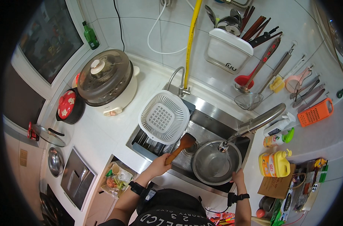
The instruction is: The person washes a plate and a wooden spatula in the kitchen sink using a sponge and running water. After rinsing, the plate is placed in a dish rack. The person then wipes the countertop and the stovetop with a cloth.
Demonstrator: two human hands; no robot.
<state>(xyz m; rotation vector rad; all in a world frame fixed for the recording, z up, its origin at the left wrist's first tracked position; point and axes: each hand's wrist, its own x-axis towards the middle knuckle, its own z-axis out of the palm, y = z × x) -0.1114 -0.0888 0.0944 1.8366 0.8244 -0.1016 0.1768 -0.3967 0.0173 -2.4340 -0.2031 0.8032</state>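
Observation:
My left hand (159, 166) is closed around the handle of a wooden spatula (186, 142), whose broad brown blade points up over the stainless-steel sink (206, 128). With my right hand (238, 178) I grip the near right rim of a round metal basin (205, 171). The basin is in the right part of the sink, under the spray head (223, 146) of the faucet (262, 118). Some water appears to lie in it. Left of the spatula, a white plastic colander (144, 120) rests on a rack across the sink.
A lidded electric cooker (115, 97) and a black pot (75, 113) with a red lid stand on the left. Along the right are a yellow detergent jug (274, 165) and a cardboard box (274, 183). A bin of scraps (116, 178) sits below the counter edge.

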